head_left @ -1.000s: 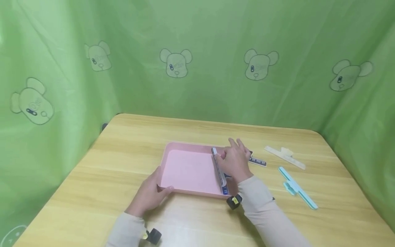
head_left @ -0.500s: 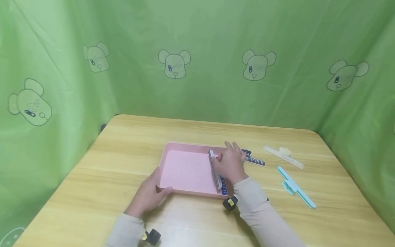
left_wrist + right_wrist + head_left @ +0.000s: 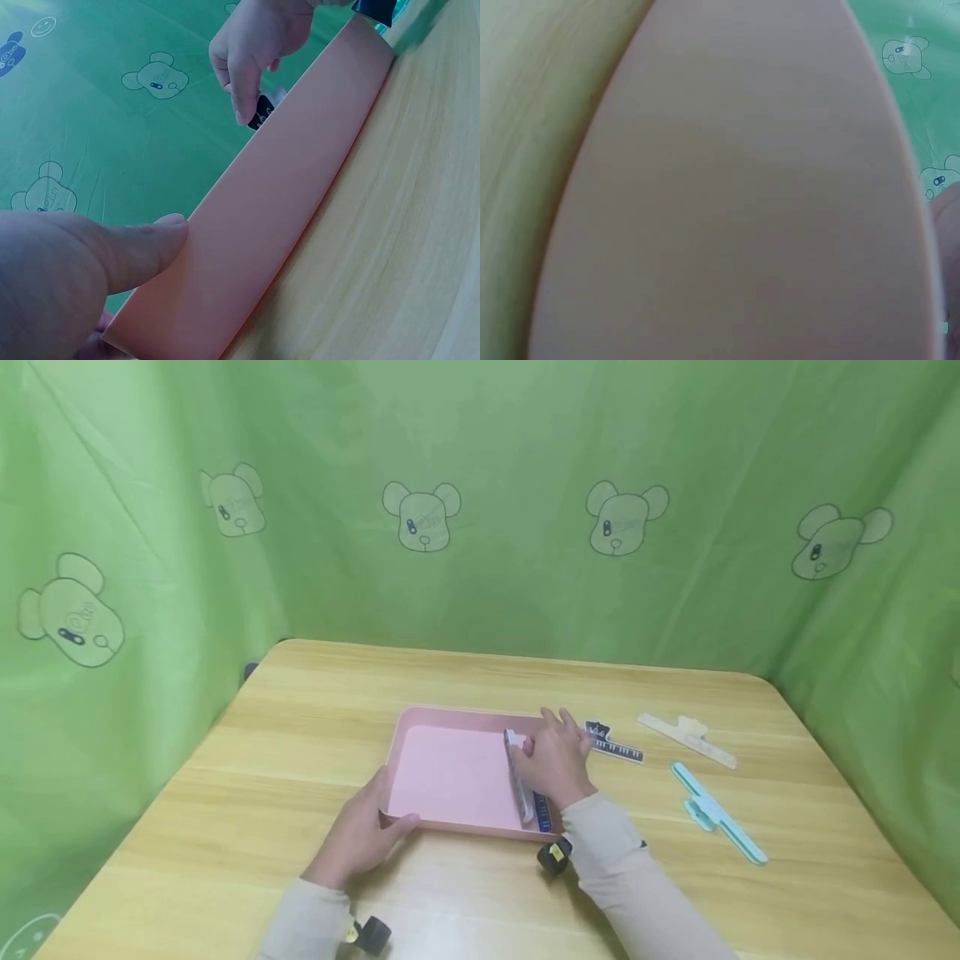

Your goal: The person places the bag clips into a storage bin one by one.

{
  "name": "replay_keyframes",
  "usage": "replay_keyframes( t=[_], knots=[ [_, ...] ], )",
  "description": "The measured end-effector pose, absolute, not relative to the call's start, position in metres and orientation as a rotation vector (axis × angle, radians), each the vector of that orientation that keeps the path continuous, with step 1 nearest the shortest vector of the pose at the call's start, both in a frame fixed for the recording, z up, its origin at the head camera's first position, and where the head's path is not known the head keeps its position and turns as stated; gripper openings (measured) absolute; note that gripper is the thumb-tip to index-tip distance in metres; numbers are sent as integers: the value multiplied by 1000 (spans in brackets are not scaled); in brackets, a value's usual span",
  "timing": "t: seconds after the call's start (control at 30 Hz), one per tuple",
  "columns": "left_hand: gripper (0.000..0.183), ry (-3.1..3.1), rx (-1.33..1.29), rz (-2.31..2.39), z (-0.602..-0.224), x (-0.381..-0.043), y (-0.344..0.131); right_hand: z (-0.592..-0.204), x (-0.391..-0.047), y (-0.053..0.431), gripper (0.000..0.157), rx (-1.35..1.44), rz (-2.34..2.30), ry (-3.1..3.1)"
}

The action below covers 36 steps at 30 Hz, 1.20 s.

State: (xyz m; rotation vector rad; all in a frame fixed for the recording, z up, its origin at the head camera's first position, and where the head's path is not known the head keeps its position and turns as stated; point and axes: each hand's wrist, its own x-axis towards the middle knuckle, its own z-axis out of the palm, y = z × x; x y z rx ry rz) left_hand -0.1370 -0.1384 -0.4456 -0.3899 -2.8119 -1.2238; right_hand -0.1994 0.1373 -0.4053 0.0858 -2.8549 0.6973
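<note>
Clip [image 3: 521, 795], pale and narrow, held in the right-hand part of the pink tray [image 3: 450, 772], right of centre in the head view. It lies immediately left of the right hand [image 3: 553, 762], whose grip is closed in a pinch about it, thumb side toward the clip. Long axis: from the tray's far wall toward its near wall, slanting slightly from upper left to lower right. Blue clip [image 3: 543, 818]: just right of the held one, inside the tray, roughly parallel to it and partly covered by the right hand. Whether the pale clip touches the tray floor cannot be told. The left hand [image 3: 363, 831] is well apart from both clips; its grip is clamped on the tray's lower-left corner, thumb against the near wall. The right hand is thus the nearer. On the bench [image 3: 225, 777], at right: black clip [image 3: 618, 749] just beyond the tray, white clip [image 3: 686, 741] farther right, turquoise clip [image 3: 720, 814] below it.
</note>
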Motion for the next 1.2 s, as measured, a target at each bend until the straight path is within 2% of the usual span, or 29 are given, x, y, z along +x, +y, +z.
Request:
replay_keyframes(
  t=[0.63,1.2],
  knots=[
    [80,-2839,-366,-1221,-447,-137,-141,-414,-202,133,39,73,677,-2886],
    [73,-2801,-370,-1266,-447,-138,-140,-411,-204,143,39,34,548,-2976]
  ],
)
